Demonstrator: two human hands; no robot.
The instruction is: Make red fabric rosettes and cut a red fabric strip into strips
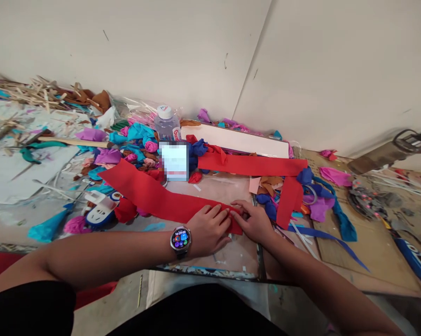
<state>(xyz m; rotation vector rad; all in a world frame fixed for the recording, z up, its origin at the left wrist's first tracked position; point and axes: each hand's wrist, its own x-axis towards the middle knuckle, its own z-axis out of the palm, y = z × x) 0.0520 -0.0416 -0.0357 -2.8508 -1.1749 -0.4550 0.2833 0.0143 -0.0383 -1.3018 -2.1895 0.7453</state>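
A long red crepe paper strip [164, 200] runs across the table in front of me, its near right end under my hands. My left hand [210, 228] lies on that end with its fingers stretched out, pressing it against the tabletop. At the strip's right edge, my right hand [254, 221] has its fingers curled, with thumb and forefinger closed on the paper. The fingertips of both hands almost meet there. Farther back lies another red strip [252, 165], and a shorter red piece [289, 200] angles down to the right of my right hand.
A clear plastic bottle [167, 123] stands behind a lit, blurred screen [175, 161]. Crumpled coloured paper surrounds a white-and-blue power strip [101, 207]. Green-handled pliers [31, 151] and wooden sticks [38, 95] lie left. A tape roll [310, 195] and cardboard [364, 252] are right.
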